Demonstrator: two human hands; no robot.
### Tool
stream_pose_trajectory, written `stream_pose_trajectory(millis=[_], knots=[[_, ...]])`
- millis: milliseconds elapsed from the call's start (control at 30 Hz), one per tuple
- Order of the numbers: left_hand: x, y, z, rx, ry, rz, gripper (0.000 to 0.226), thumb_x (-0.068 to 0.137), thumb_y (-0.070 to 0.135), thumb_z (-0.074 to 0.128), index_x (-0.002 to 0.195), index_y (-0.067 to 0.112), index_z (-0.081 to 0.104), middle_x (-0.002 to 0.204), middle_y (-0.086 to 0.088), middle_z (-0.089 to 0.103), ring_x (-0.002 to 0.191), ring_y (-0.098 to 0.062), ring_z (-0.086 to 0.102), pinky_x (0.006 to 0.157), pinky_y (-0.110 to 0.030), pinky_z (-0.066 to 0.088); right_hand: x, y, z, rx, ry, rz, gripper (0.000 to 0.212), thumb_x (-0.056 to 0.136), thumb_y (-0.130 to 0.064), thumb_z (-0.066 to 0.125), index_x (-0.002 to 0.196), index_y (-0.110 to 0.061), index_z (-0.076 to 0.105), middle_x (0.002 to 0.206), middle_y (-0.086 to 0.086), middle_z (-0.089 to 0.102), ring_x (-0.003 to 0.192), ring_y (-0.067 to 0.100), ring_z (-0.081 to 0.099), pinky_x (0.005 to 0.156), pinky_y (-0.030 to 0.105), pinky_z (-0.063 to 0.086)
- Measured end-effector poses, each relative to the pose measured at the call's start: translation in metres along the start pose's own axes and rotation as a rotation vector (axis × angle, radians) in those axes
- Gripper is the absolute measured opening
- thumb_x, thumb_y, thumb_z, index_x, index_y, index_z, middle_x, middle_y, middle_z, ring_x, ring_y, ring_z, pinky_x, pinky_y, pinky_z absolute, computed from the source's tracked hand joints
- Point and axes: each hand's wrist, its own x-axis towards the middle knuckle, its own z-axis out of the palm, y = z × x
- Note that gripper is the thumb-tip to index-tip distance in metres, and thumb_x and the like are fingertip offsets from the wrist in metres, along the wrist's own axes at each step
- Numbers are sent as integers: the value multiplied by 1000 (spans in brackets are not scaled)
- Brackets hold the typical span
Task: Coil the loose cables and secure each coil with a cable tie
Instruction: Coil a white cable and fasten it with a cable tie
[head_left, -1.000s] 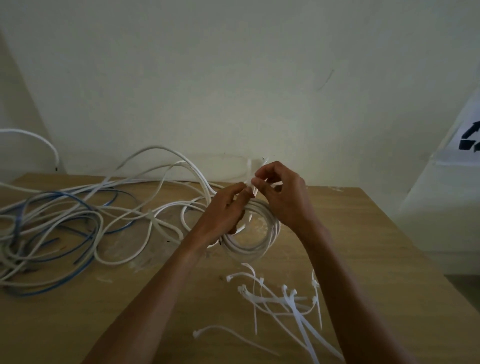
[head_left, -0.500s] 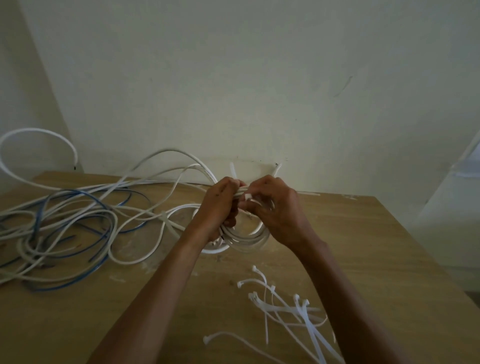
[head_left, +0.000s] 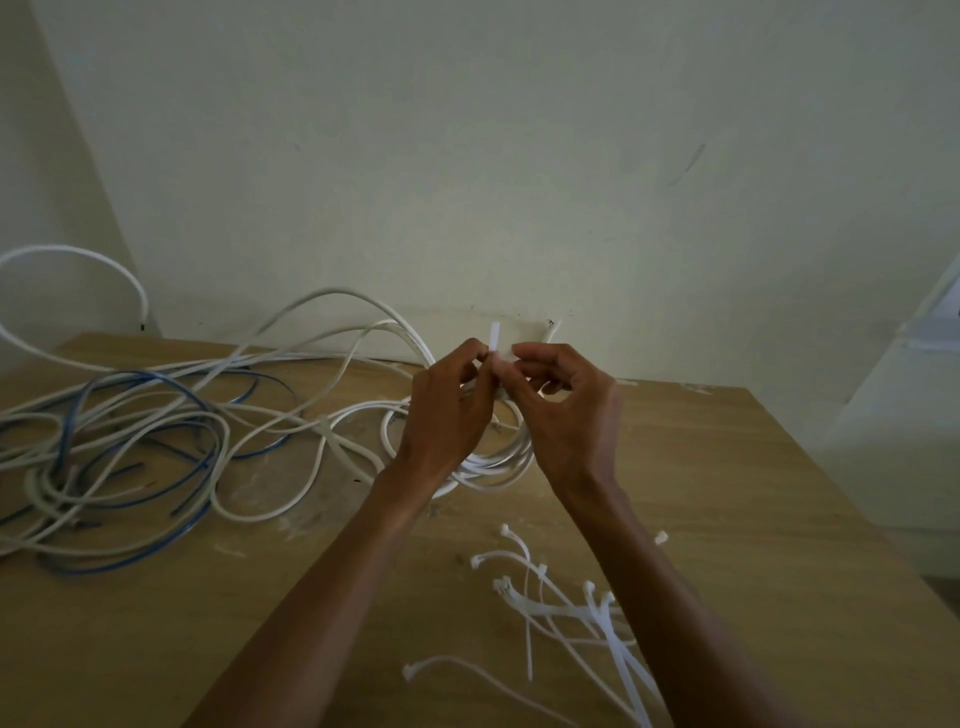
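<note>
Now the left hand (head_left: 447, 415) and right hand (head_left: 566, 415) pinch the cable tie (head_left: 494, 336) on the coil (head_left: 501, 461). It looks bendy and slippery, so grab its tail.

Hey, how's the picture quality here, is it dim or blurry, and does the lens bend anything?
Head view: dim, flat light, no glare; left hand and right hand look dark against the pale wall. Head view: the cable tie they pinch is slightly soft. Head view: the wide lens tilts the wall corner and splays the table edges.
</note>
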Motion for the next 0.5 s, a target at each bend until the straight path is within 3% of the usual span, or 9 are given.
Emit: stream_pose_trajectory(millis=[133, 267, 367, 500], knots=[[4, -4, 0, 84, 100, 86, 26, 104, 29, 53, 103, 10, 70, 89, 0, 72, 84, -13, 69, 74, -41, 56, -1, -1, 2, 34, 82, -15, 25, 83, -29, 83, 103, -15, 77, 82, -11, 75, 71, 5, 68, 64, 18, 52], [3, 9, -3, 20, 78, 106, 28, 106, 23, 56, 131, 16, 67, 97, 4, 74, 89, -2, 69, 78, -19, 57, -3, -4, 3, 133, 128, 34, 21, 83, -25, 83, 102, -20, 76, 80, -11, 74, 70, 8, 68, 62, 19, 53], [2, 11, -2, 40, 91, 171, 27, 106, 22, 57, 128, 15, 69, 107, 3, 76, 97, -1, 70, 82, -20, 57, -4, -5, 2, 193, 140, 53, 20, 84, -21, 82, 102, -24, 75, 83, -11, 75, 74, 13, 70, 66, 26, 58], [4, 9, -3, 91, 112, 218, 22, 105, 22, 57, 119, 11, 71, 101, 2, 76, 91, -6, 71, 76, -29, 58, -3, -4, 2, 208, 158, 64, 20, 84, -22, 81, 104, -21, 76, 85, -9, 75, 76, 15, 71, 68, 28, 59]])
